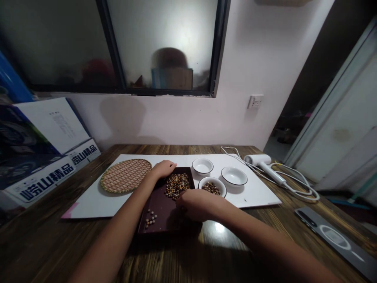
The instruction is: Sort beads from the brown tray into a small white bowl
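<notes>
A dark maroon tray (160, 214) lies in front of me, with a heap of small mixed-colour beads (176, 184) in its far half. Several pale beads (150, 218) are apart from the heap at its near left. My left hand (164, 169) is closed over the tray's far left corner, fingers bent at the rim. Over the tray's right side, my right hand (194, 203) has its fingers curled together at the heap's near edge. Its fingertips are hidden, so what they hold cannot be made out. Just beyond it, a white bowl (223, 192) contains similar beads.
Two more white bowls (202, 166) stand at the back right on a white board (97, 207). A woven oval mat (126, 175) lies at left. To the right are a white hair dryer (265, 167) with coiled cord and a grey phone (332, 237). Printed boxes (50, 173) stand far left.
</notes>
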`<state>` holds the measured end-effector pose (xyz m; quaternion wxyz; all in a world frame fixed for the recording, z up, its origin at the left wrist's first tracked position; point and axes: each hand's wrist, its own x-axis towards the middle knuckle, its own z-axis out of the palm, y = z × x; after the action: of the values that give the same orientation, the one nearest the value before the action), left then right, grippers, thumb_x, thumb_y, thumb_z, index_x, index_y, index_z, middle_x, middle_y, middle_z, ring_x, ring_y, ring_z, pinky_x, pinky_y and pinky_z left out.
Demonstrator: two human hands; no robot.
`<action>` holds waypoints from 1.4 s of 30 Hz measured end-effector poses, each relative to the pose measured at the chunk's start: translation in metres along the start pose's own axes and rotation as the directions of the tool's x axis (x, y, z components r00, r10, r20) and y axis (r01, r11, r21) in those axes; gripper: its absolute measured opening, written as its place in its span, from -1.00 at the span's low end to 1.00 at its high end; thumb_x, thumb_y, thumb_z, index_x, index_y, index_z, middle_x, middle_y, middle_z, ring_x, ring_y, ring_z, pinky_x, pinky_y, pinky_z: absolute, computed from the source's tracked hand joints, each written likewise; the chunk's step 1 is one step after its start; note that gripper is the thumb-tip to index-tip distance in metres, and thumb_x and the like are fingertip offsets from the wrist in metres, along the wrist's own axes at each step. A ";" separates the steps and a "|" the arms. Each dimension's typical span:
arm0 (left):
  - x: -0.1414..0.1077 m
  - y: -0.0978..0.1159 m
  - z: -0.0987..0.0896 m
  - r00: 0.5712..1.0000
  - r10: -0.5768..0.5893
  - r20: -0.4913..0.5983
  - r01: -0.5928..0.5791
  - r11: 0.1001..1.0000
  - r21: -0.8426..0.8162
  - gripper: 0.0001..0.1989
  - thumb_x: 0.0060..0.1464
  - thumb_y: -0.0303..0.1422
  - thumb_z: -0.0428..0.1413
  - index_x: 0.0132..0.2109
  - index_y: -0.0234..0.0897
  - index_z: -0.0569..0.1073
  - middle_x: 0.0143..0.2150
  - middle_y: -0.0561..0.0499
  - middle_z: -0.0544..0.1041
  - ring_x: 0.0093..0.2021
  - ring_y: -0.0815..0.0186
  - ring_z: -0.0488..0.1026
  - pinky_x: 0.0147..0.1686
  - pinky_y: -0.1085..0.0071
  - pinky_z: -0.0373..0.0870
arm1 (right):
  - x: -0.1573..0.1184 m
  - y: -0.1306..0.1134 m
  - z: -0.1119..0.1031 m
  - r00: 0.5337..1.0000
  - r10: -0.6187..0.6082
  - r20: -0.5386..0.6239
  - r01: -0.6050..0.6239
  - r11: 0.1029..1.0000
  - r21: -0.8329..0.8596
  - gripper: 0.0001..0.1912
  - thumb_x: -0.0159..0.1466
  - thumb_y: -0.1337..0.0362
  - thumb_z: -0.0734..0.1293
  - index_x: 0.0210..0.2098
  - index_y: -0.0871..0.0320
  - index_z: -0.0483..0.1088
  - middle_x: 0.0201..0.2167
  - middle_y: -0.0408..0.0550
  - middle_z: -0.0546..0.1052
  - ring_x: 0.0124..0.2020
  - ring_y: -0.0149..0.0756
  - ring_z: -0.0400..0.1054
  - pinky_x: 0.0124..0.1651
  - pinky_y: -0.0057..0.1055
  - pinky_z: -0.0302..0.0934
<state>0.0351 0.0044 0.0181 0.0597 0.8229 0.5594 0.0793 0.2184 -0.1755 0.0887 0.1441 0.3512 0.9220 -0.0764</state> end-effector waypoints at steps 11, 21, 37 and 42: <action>-0.001 0.002 -0.001 0.999 -0.027 0.028 0.027 1.000 0.001 -0.46 0.33 -0.07 -0.18 -0.19 -0.21 0.63 -0.07 -0.19 0.65 -0.08 0.09 0.55 -0.16 0.31 0.34 | 0.019 0.002 0.028 0.995 -0.078 -0.064 0.076 0.996 -0.041 -0.70 0.25 0.45 0.31 -0.04 0.24 0.53 -0.23 0.12 0.62 -0.23 -0.08 0.55 -0.33 -0.37 0.29; -0.001 0.001 -0.001 0.999 -0.030 0.021 0.030 1.000 -0.001 -0.46 0.32 -0.05 -0.19 -0.19 -0.20 0.62 -0.06 -0.18 0.65 -0.10 0.07 0.55 -0.20 0.30 0.33 | 0.037 0.007 0.060 0.933 -0.090 -0.349 0.071 0.995 -0.065 -0.68 0.29 0.39 0.27 0.03 0.24 0.43 -0.06 0.17 0.51 -0.11 -0.08 0.46 -0.15 -0.24 0.39; -0.002 0.002 -0.001 1.000 -0.014 -0.002 0.014 1.000 -0.018 -0.46 0.34 -0.06 -0.17 -0.19 -0.22 0.64 -0.05 -0.19 0.65 -0.08 0.10 0.55 -0.12 0.31 0.36 | 0.050 0.004 0.074 0.886 -0.034 -0.462 0.003 0.998 -0.066 -0.75 0.34 0.35 0.24 -0.05 0.19 0.48 -0.16 0.08 0.51 -0.18 -0.09 0.45 -0.28 -0.23 0.40; -0.001 0.003 -0.001 1.000 -0.011 -0.005 0.011 1.000 -0.008 -0.48 0.33 -0.09 -0.17 -0.18 -0.23 0.64 -0.03 -0.20 0.64 -0.06 0.09 0.55 -0.11 0.29 0.36 | 0.051 0.004 0.072 0.891 -0.018 -0.453 -0.004 0.999 -0.048 -0.71 0.33 0.35 0.23 -0.02 0.17 0.48 -0.18 0.06 0.52 -0.20 -0.08 0.45 -0.32 -0.24 0.38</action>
<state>0.0367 0.0023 0.0195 0.0619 0.8192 0.5640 0.0832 0.2002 -0.1586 0.0039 -0.0669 0.3524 0.9330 0.0291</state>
